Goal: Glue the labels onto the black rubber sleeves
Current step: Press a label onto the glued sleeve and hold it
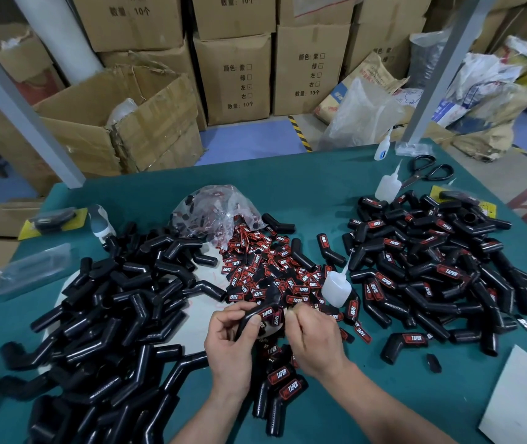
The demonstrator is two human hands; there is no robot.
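Left hand: we see our left hand [228, 342] wrapped around a bent black rubber sleeve [255, 315], thumb pressed on its upper side, just above the green table [320, 174].
Right hand: our right hand [315, 338] is pinched closed at the fingertips, which touch the end of the same sleeve; whether anything small sits between them we cannot tell.
Held sleeve: it carries a red-and-black label [268, 313] reading TAPER, on the half nearer the right hand.
Unlabelled sleeves: a big heap of bare sleeves [111, 302] lies to our left.
Finished sleeves: a second heap [432, 261], each piece showing a label, lies to our right.
Loose labels: a pile of labels [268, 267] spills from a clear plastic bag [214, 213] in the middle, just beyond our hands.
Glue: one glue bottle [337, 288] stands tilted at the near edge of the labels; another bottle [387, 185] stands behind the right heap, near the scissors [428, 171].
Background: cardboard boxes [233, 75] are stacked beyond the table.
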